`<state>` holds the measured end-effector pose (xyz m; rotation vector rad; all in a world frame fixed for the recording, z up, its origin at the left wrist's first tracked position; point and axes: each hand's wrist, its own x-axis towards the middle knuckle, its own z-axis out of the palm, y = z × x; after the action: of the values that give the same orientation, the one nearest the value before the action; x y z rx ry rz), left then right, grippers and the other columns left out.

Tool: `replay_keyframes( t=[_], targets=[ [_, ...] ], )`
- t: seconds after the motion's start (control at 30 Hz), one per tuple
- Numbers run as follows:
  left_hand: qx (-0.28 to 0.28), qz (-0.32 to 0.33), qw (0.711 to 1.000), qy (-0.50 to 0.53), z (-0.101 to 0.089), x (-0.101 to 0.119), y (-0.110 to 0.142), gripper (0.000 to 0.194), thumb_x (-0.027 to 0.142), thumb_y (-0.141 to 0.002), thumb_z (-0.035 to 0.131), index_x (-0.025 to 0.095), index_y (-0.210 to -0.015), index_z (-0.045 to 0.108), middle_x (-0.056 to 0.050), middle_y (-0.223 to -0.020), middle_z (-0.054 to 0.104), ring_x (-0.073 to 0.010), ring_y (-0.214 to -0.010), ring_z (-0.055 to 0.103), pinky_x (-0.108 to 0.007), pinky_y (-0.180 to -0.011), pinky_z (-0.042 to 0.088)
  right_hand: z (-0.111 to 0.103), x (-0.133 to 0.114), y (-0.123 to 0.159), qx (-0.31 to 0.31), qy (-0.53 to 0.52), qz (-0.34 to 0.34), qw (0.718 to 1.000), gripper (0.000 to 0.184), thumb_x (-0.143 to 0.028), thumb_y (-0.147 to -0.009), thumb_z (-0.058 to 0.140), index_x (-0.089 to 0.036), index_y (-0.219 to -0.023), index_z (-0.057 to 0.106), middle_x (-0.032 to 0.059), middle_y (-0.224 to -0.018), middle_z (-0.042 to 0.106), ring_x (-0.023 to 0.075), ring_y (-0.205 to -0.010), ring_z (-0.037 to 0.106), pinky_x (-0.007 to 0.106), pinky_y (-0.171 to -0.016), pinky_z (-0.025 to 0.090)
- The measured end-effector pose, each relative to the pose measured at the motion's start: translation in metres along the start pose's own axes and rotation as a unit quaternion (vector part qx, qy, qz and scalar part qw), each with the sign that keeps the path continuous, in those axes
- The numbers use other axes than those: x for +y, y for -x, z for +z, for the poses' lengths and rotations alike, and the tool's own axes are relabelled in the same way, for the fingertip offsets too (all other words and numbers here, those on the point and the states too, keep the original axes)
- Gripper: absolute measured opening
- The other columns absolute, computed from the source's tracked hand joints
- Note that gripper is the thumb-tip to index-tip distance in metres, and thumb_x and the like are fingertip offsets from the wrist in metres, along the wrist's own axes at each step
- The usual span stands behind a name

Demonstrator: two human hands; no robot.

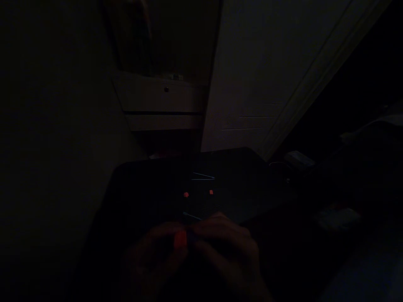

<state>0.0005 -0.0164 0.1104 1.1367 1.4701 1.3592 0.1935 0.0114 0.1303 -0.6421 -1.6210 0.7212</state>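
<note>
The scene is very dark. In my left hand (157, 251), a small red-orange block (180, 239) is pinched between thumb and fingers. Close beside it, my right hand (228, 241) has its fingers drawn together; whatever they grip is lost in shadow. Just beyond the hands lies a thin pale-blue stick (192, 216) with a thicker end, partly covered by my right fingers. Farther back are a small red flower-like piece (186, 194) and a small red square piece (211, 192). Behind these, two thin blue sticks (204, 179) form a narrow V.
The pieces lie on a dark table (141, 180) with rounded far corners. Past it stand a drawer unit (163, 98) with a round knob and a pale panel (245, 84). A pale box-like object (299, 159) sits to the right, beyond the table.
</note>
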Motion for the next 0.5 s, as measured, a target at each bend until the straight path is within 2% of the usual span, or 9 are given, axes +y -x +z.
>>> replay_keyframes(
  t=[0.2, 0.37, 0.5],
  targets=[
    [0.002, -0.008, 1.0, -0.005, 0.0013, -0.0013, 0.0005, 0.025, 0.041, -0.068, 0.092, 0.026, -0.088, 0.087, -0.007, -0.093, 0.086, -0.0297, -0.087, 0.082, -0.034, -0.079, 0.068, -0.0027, 0.0007, 0.0024, -0.019, -0.003, 0.016, 1.0, 0.035, -0.009, -0.092, 0.085, -0.031, -0.119, 0.082, 0.0008, -0.11, 0.086, 0.0209, -0.097, 0.082, 0.035, -0.091, 0.064],
    [0.006, -0.009, 1.0, 0.01, 0.0028, -0.0046, 0.0029, 0.024, 0.041, -0.07, 0.091, 0.025, -0.088, 0.085, -0.007, -0.092, 0.085, -0.0289, -0.086, 0.082, -0.032, -0.077, 0.068, -0.0032, -0.0031, 0.0008, 0.007, 0.027, 0.022, 0.999, 0.039, -0.011, -0.09, 0.087, -0.033, -0.121, 0.082, -0.0012, -0.109, 0.086, 0.0197, -0.096, 0.082, 0.032, -0.091, 0.065],
    [0.008, -0.004, 1.0, 0.01, 0.0036, -0.0011, 0.0034, 0.023, 0.039, -0.07, 0.091, 0.025, -0.087, 0.085, -0.007, -0.09, 0.085, -0.0286, -0.084, 0.081, -0.032, -0.077, 0.068, -0.0038, -0.0052, -0.0013, 0.005, 0.026, 0.032, 0.999, 0.038, -0.012, -0.089, 0.088, -0.033, -0.12, 0.083, -0.0008, -0.109, 0.087, 0.0202, -0.097, 0.082, 0.031, -0.091, 0.066]
  ],
)
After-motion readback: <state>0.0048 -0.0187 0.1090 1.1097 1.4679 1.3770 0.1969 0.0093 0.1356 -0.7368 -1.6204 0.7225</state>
